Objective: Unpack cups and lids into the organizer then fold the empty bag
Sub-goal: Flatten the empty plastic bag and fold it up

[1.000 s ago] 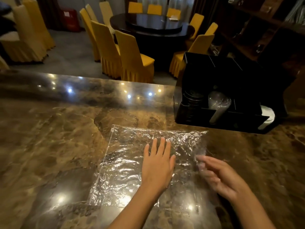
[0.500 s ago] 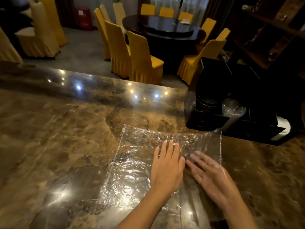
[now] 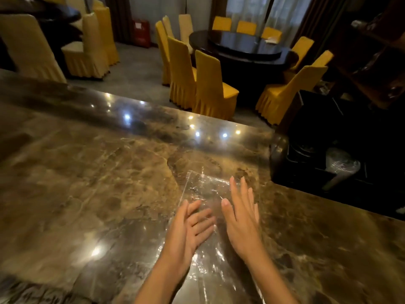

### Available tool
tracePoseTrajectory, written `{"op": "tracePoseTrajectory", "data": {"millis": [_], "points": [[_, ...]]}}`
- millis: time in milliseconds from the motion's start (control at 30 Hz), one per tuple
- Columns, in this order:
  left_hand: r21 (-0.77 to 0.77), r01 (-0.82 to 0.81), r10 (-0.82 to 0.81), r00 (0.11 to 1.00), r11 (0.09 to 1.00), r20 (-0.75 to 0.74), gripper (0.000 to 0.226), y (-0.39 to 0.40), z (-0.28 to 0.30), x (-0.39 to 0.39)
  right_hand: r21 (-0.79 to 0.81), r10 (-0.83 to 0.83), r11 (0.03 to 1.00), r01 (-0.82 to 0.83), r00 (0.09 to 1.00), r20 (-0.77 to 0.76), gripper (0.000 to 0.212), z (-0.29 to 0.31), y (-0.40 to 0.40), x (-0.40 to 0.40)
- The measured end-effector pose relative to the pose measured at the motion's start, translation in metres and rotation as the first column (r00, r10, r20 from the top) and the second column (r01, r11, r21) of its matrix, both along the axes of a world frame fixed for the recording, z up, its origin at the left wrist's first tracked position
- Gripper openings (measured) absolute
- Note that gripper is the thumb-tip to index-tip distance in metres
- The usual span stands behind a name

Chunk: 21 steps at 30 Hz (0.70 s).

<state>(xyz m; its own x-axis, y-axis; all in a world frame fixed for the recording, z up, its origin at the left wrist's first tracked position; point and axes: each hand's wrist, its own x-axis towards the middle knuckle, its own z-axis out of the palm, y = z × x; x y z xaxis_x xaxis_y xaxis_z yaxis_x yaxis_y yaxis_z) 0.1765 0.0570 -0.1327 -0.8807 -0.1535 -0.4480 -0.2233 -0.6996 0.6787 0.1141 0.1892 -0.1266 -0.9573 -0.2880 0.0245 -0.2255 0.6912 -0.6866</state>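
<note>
The empty clear plastic bag [image 3: 205, 186] lies flat on the marble counter [image 3: 98, 183] as a narrow crinkled strip running toward me. My left hand [image 3: 189, 231] rests on its left part, tilted on its edge with fingers spread. My right hand [image 3: 242, 220] lies flat on the bag's right part, fingers straight and pointing away. Neither hand grips anything. The black organizer [image 3: 282, 170] stands at the right, holding a stack of clear cups [image 3: 341, 166] lying tilted and dark lids [image 3: 306, 148] in the compartment to their left.
A white item [image 3: 401, 209] shows at the organizer's right end, at the frame edge. Beyond the counter's far edge stand yellow-covered chairs [image 3: 210, 88] around a dark round table [image 3: 241, 47]. Dark shelving [image 3: 372, 51] rises behind the organizer.
The bag looks narrower than before. My right hand has come fully onto it and lies flat. My left hand has slid nearer to me and turned onto its edge. The view shifted left.
</note>
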Motion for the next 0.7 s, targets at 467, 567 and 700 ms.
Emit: {"op": "tracePoseTrajectory", "data": {"millis": [467, 567, 700], "points": [[-0.89, 0.035, 0.065, 0.995, 0.454, 0.072, 0.038, -0.04, -0.004, 0.002, 0.499, 0.261, 0.846, -0.189, 0.962, -0.078, 0.059, -0.024, -0.015, -0.01], [-0.957, 0.007, 0.057, 0.998, 0.289, 0.024, 0.032, -0.052, -0.007, -0.009, 0.548, 0.263, 0.813, -0.196, 0.964, -0.045, 0.062, -0.028, -0.017, -0.011], [-0.987, 0.032, -0.063, 0.998, 0.156, 0.022, 0.03, -0.067, -0.015, -0.008, 0.57, 0.27, 0.795, -0.206, 0.962, -0.028, 0.066, -0.03, -0.019, -0.01]]}}
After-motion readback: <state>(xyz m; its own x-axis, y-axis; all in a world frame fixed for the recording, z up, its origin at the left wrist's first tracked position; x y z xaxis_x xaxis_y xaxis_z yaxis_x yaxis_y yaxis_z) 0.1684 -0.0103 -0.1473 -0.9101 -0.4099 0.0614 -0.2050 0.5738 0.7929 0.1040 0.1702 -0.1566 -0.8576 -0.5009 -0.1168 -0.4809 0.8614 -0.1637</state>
